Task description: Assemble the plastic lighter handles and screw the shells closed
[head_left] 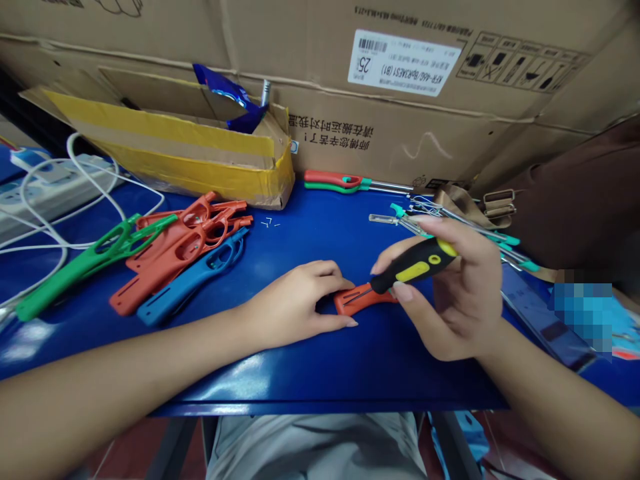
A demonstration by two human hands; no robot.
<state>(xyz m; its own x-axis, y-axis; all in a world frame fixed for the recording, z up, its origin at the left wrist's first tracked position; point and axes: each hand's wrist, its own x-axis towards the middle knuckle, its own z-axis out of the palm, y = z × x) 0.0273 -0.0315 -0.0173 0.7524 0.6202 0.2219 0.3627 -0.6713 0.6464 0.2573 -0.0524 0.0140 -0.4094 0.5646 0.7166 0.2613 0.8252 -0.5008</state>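
Observation:
My right hand [457, 300] is wrapped around a screwdriver [415, 265] with a black and yellow handle. The screwdriver's thin shaft slants down to the left, over an orange lighter casing [356, 300] that lies on the blue table. At the casing's left end, my left hand [300, 300] has its thumb on the near side and its fingers on the far side, steadying it. Part of the casing is hidden behind the right hand. Further left lie a blue lighter casing [193, 277], several orange casings [160, 277] and a green casing [83, 270].
Tiny pale pieces [269, 222] lie mid-table. Behind stands a yellow-taped cardboard box [175, 157]. A red and green lighter [335, 181] and several metal lighter tubes [480, 230] lie at the back right. A power strip [60, 190] with white cables is left; a phone [545, 320] is right.

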